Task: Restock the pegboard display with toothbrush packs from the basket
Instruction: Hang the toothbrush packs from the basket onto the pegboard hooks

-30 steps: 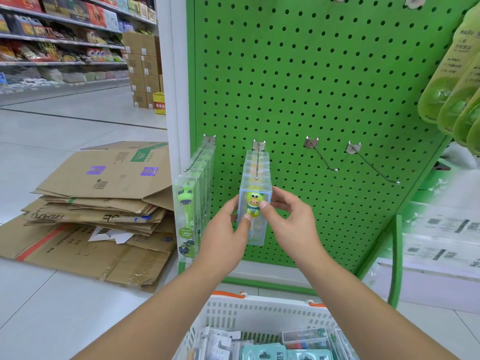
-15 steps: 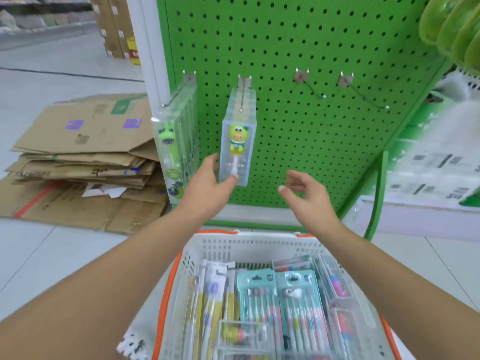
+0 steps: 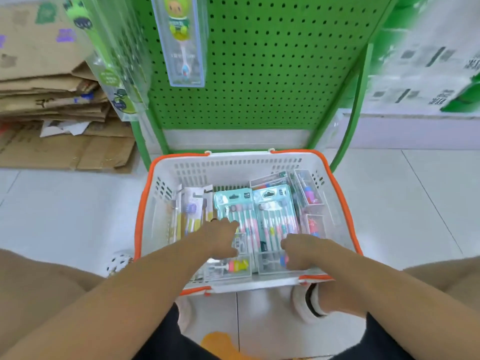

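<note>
The white basket with an orange rim sits on the floor in front of me, filled with toothbrush packs. Two teal multipacks lie in its middle. My left hand hovers over the packs with fingers spread, holding nothing. A clear box with a yellow and pink figure brush lies just below it. My right hand curls down onto another clear box at the near wall; its grip is hidden. On the green pegboard a clear pack with a yellow-green figure brush hangs.
A row of clear packs with green brushes hangs at the pegboard's left edge. Flattened cardboard boxes are stacked on the floor to the left. White printed cartons stand to the right. My knees flank the basket.
Both hands left the hung pack on the pegboard and dropped down into the basket. My view tilted from the pegboard hooks down to the basket.
</note>
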